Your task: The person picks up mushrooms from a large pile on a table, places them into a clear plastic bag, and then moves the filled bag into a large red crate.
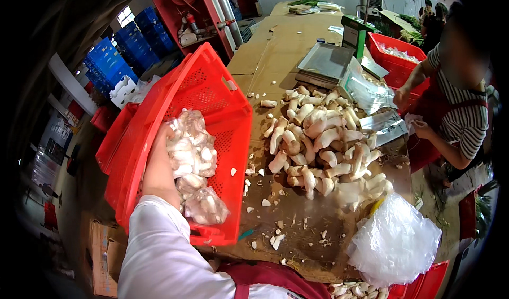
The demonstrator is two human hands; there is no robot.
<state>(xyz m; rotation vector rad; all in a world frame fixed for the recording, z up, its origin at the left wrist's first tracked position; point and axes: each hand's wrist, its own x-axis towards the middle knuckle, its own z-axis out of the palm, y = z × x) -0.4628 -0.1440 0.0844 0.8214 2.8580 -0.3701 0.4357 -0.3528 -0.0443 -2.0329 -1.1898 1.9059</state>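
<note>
My left arm, in a white sleeve, reaches down into a tilted red plastic crate [228, 124] at the table's left edge. My left hand [165, 134] is against the clear bags of mushrooms [192, 145] inside it; its fingers are mostly hidden, so I cannot tell whether it grips one. Nearer me, another bag of mushrooms [207, 206] lies in the crate's lower corner. To the crate's right, a large heap of loose king oyster mushrooms [323, 134] covers the middle of the table. My right hand is out of view.
A scale with a metal tray [324, 60] stands behind the heap, beside flat plastic bags [371, 89]. A bundle of clear bags [395, 240] sits at the near right corner. Trimmings litter the cardboard-covered table [265, 50]. Across it, a person in a striped top [464, 113] works.
</note>
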